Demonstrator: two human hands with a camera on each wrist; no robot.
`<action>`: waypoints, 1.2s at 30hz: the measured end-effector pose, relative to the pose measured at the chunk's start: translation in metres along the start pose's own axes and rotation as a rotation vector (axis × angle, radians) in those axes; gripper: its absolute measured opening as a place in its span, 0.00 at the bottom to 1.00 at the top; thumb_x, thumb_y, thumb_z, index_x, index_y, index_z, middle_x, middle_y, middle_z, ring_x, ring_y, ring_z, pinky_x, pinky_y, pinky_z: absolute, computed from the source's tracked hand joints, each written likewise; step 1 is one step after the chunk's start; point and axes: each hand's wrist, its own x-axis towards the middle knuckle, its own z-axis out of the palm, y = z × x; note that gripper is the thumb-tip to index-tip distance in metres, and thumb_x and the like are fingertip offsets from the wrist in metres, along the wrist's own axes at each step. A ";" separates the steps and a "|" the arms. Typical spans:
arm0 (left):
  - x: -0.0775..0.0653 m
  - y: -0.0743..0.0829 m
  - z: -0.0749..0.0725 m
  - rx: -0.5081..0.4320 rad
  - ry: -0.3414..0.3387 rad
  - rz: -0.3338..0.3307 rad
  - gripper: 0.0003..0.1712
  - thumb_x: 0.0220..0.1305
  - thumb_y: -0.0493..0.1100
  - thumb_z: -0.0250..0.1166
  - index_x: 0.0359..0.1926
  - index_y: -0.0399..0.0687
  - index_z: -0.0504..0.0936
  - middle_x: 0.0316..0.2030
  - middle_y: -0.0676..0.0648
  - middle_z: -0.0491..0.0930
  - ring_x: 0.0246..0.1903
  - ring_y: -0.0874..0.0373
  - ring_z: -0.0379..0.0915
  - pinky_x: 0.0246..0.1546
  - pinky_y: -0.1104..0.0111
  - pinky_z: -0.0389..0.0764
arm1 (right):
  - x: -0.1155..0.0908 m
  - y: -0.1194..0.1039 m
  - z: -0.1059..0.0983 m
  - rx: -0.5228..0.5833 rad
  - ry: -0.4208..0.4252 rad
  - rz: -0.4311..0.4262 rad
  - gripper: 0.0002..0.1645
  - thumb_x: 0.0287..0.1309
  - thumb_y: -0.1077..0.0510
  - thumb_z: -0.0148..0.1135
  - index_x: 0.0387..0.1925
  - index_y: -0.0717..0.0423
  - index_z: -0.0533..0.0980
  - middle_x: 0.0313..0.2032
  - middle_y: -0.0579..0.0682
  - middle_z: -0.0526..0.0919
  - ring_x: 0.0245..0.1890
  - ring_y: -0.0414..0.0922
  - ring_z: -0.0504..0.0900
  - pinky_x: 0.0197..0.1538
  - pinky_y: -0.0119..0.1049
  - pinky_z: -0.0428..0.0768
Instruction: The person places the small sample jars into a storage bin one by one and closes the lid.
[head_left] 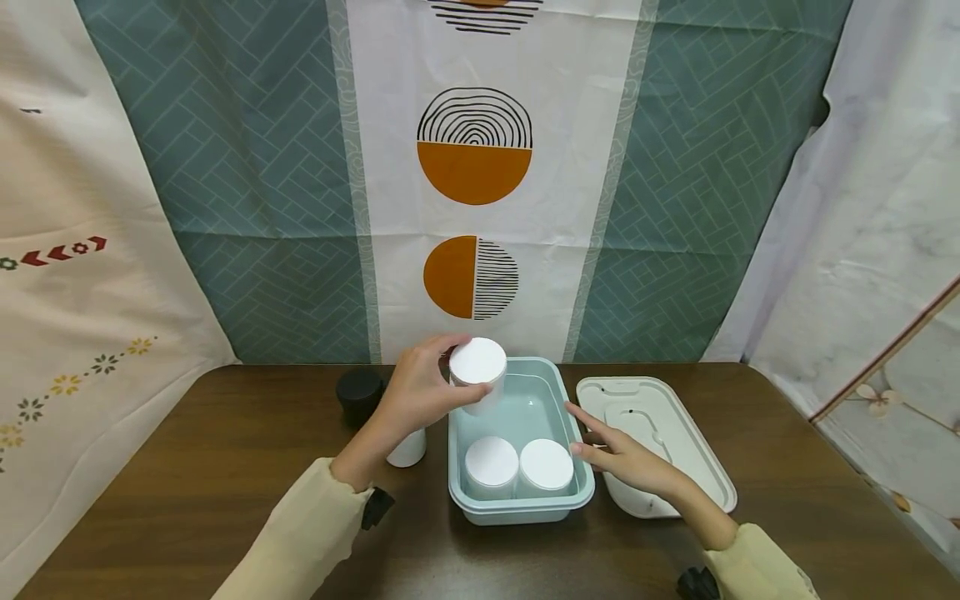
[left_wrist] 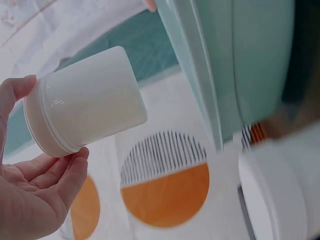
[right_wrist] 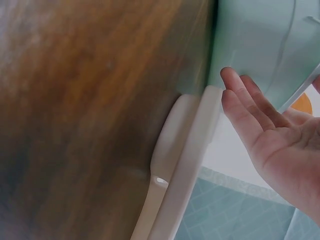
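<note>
My left hand (head_left: pixel 420 390) grips a white lidded jar (head_left: pixel 480 367) near its lid, above the far left part of a pale blue-green plastic bin (head_left: pixel 532 417). The left wrist view shows this jar (left_wrist: pixel 95 100) held between thumb and fingertips. Inside the bin, at the near end, two more white jars (head_left: pixel 491 462) (head_left: pixel 546 467) stand side by side. At the bin's right side is my right hand (head_left: pixel 630 461), fingers extended and holding nothing. In the right wrist view its fingers (right_wrist: pixel 245 100) lie close against the bin's outer wall (right_wrist: pixel 255 40); contact is hard to tell.
Right of the bin, a white lid (head_left: pixel 675 425) lies on the brown table (head_left: pixel 225 500), partly under my right hand. Another white jar (head_left: pixel 408 450) stands left of the bin, partly hidden by my left wrist. Behind it is a black round object (head_left: pixel 358 393). Patterned cloth (head_left: pixel 300 208) hangs at the back.
</note>
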 end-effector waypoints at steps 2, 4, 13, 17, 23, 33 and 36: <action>0.003 0.003 0.009 -0.019 -0.024 0.000 0.34 0.40 0.45 0.75 0.51 0.38 0.76 0.46 0.43 0.78 0.40 0.53 0.73 0.41 0.63 0.77 | 0.000 0.000 0.000 -0.002 0.001 0.003 0.39 0.65 0.53 0.49 0.70 0.54 0.43 0.55 0.71 0.67 0.51 0.56 0.74 0.48 0.40 0.77; 0.005 0.004 0.018 -0.039 -0.043 0.007 0.34 0.40 0.45 0.75 0.51 0.38 0.77 0.46 0.44 0.78 0.41 0.53 0.73 0.43 0.63 0.77 | 0.000 0.000 0.000 -0.004 0.002 0.007 0.39 0.65 0.53 0.49 0.70 0.54 0.43 0.54 0.71 0.67 0.51 0.56 0.74 0.48 0.40 0.77; 0.013 0.002 0.052 -0.061 -0.166 0.006 0.35 0.44 0.45 0.73 0.54 0.37 0.74 0.50 0.43 0.77 0.46 0.53 0.74 0.44 0.64 0.78 | 0.000 0.000 -0.001 0.010 -0.011 -0.012 0.39 0.65 0.52 0.48 0.71 0.53 0.42 0.53 0.68 0.69 0.51 0.53 0.74 0.49 0.41 0.77; 0.015 -0.003 0.064 -0.051 -0.229 -0.006 0.36 0.45 0.46 0.73 0.56 0.36 0.73 0.52 0.43 0.75 0.46 0.53 0.74 0.44 0.65 0.77 | -0.001 0.000 -0.002 -0.024 -0.019 -0.055 0.39 0.66 0.52 0.47 0.70 0.55 0.41 0.51 0.67 0.71 0.48 0.48 0.76 0.46 0.39 0.78; 0.013 -0.008 0.079 -0.038 -0.293 0.003 0.37 0.45 0.45 0.73 0.55 0.33 0.72 0.51 0.41 0.76 0.45 0.53 0.75 0.44 0.64 0.77 | 0.000 -0.001 -0.002 -0.024 -0.010 -0.022 0.38 0.66 0.53 0.47 0.71 0.53 0.42 0.51 0.65 0.73 0.45 0.45 0.76 0.45 0.34 0.77; 0.016 -0.016 0.094 0.028 -0.366 0.026 0.37 0.45 0.44 0.73 0.55 0.32 0.72 0.51 0.40 0.76 0.51 0.50 0.72 0.50 0.60 0.73 | 0.000 0.000 -0.001 -0.029 -0.007 -0.031 0.38 0.66 0.54 0.48 0.71 0.53 0.43 0.52 0.67 0.71 0.46 0.49 0.76 0.43 0.33 0.77; 0.017 -0.018 0.098 0.034 -0.387 0.013 0.37 0.46 0.44 0.73 0.56 0.31 0.71 0.53 0.39 0.74 0.54 0.49 0.70 0.53 0.59 0.71 | 0.000 0.001 -0.001 -0.018 -0.008 -0.027 0.38 0.66 0.54 0.47 0.70 0.53 0.42 0.52 0.67 0.71 0.46 0.49 0.76 0.43 0.33 0.77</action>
